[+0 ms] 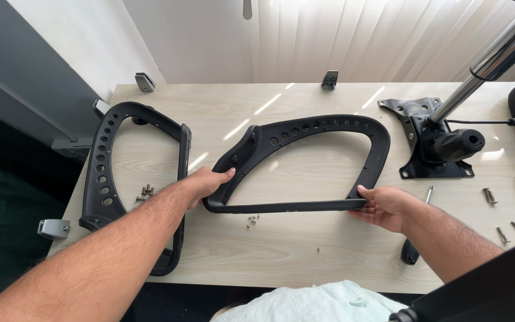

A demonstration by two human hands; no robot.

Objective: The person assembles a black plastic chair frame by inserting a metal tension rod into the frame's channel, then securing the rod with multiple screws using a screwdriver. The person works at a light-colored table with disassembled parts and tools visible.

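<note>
A: Hands?

B: Both clamped on 1 black armrest frame [305, 161]. Left hand [207, 183] grips its left corner, thumb on top. Right hand [385, 207] grips the lower right corner. Hands well apart, 1 at each end of the bottom bar.

A: Frame position?

B: Mid tabletop [305, 250], bottom edge toward the person. Row of holes along the top arc.

A: Containers?

B: 0 seen. Hardware lies loose on the bare wood: small screws [253, 220] just below the frame, bolts [145, 191] by the left forearm, more bolts [502, 229] at far right.

A: Other parts?

B: A 2nd armrest frame [105, 167] at left, beside the left arm. Seat plate [415, 128] with chrome cylinder [484, 68] at upper right. Screwdriver [413, 241] near the right wrist, partly hidden.
</note>
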